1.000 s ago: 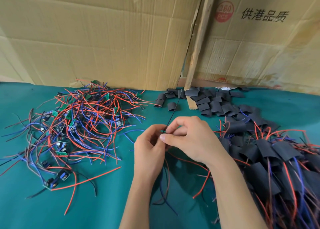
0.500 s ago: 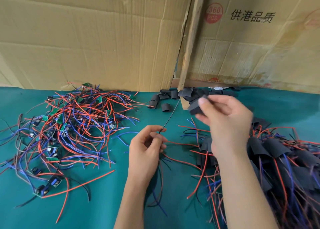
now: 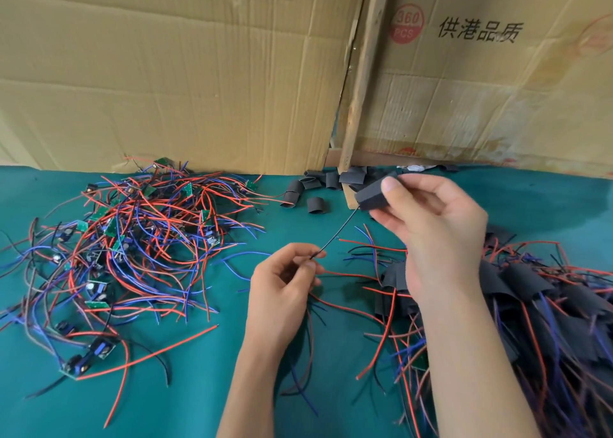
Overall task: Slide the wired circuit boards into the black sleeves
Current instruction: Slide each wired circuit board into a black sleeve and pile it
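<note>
Two hands, two cardboard boxes, one wooden slat

Two bare forearms come into the picture from the lower edge, at about 6 o'clock and 5 o'clock. No sleeve, cuff or glove is visible on either one; both arms are uncovered up to the edge of the frame. The left hand wears no ring, and no watch or band shows at its wrist. The right hand is also without ring, watch or bracelet. The nails that can be seen are short and unpainted, with plain rounded tips. The forearms are slender. Nothing more of the person shows, no clothing and no other part of the body.
</note>
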